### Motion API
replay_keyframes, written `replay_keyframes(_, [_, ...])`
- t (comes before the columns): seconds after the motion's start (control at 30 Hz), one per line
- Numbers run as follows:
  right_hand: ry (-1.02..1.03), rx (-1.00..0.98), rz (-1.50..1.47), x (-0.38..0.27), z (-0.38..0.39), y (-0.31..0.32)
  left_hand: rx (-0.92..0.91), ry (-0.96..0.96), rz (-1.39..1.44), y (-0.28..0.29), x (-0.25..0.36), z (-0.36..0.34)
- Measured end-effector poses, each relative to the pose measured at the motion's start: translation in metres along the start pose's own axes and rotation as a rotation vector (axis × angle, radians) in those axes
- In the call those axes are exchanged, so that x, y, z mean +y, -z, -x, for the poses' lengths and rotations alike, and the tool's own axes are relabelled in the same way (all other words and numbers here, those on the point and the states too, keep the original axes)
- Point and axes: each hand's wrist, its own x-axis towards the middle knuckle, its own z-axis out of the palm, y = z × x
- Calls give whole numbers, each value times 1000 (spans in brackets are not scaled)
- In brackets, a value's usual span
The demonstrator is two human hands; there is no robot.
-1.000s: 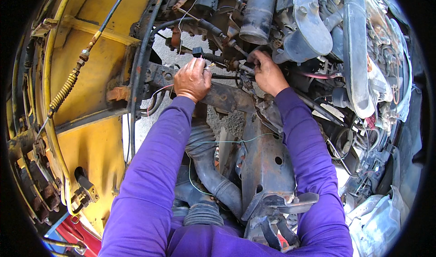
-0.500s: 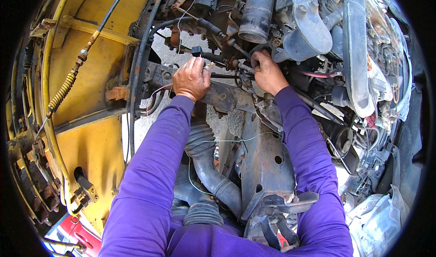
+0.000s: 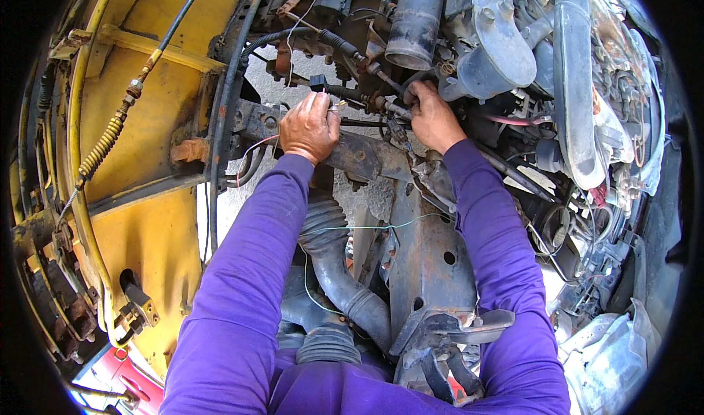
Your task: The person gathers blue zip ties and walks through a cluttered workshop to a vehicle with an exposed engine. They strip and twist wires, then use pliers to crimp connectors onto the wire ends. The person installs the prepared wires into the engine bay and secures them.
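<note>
My left hand (image 3: 310, 127) is closed in a fist around thin wires. A pink wire (image 3: 258, 145) leaves it on the left, and short pale wire ends (image 3: 339, 105) stick out at the thumb side. Just beyond the knuckles sits a small black box-shaped connector (image 3: 317, 83), with a pink wire running from it toward the fist. My right hand (image 3: 436, 119) is closed beside a cable linkage with a metal end (image 3: 397, 109), under a grey metal canister-like part (image 3: 495, 63). Its curled fingertips are hidden, so what they grip cannot be made out.
A steel frame beam (image 3: 422, 250) and a ribbed black hose (image 3: 326, 228) lie below my hands. On the left is a yellow panel (image 3: 158, 122) with a spring-wrapped cable (image 3: 103, 147). Engine pipes (image 3: 574, 85) crowd the right. A thin green wire (image 3: 381, 227) crosses the middle.
My right hand's fingers have shifted very slightly. The left hand and the wires stay where they were.
</note>
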Motion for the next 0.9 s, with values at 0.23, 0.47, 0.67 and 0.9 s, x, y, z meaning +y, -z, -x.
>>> replay_keyframes(0.23, [5,6,2,7,-1,-3,-5,-2,-4,0,1,-1])
replay_keyframes(0.47, [-11,-19,3,1,-1,-1,-11,5,-4,1,0,1])
replay_keyframes(0.67, [63,-39,124,-5,21,11,-29,21,-8,2,2,-3])
replay_keyframes(0.9, [42,-91,-16,-77,162,117,-58,32,-32,4,3,-5])
